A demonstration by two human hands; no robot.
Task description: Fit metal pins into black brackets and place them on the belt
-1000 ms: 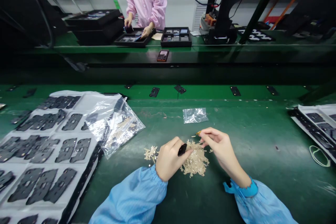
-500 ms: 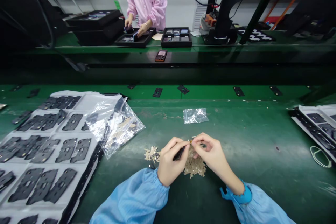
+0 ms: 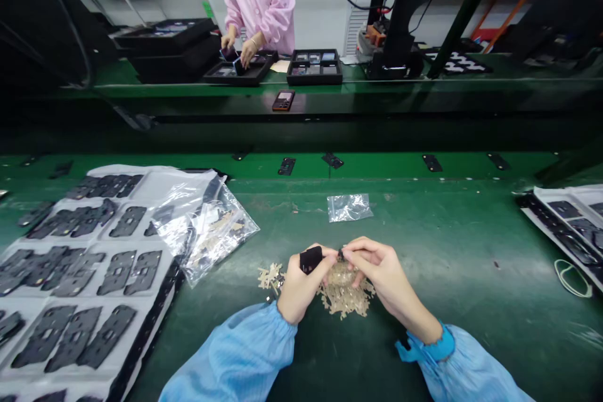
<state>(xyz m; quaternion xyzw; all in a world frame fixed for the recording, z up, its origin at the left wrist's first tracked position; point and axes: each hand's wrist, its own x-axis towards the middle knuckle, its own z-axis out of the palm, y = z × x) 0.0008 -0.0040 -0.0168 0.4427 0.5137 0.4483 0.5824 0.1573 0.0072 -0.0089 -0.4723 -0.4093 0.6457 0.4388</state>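
My left hand (image 3: 304, 279) is closed around a black flat part (image 3: 311, 259), which looks like the thin phone plates in the nearby tray. The fingertips of my right hand (image 3: 374, 260) pinch at its far end, where a small dark bit shows between both hands. Whether the right fingers hold a separate small piece is too small to tell. Beneath the hands lies a heap of small beige cut-out pieces (image 3: 346, 301). A smaller pile of beige pieces (image 3: 270, 276) sits beside my left hand.
At left stands a white-lined tray (image 3: 101, 348) of black plates, with a clear bag (image 3: 219, 232) of pieces over its corner. A small plastic bag (image 3: 349, 208) lies ahead. Several black plates (image 3: 286, 166) rest on the green strip. Across, a co-worker in pink (image 3: 257, 0) handles devices.
The black part in my left hand has turned so its flat face shows. My right fingertips stay against its end. The plates on the green strip have shifted slightly right.
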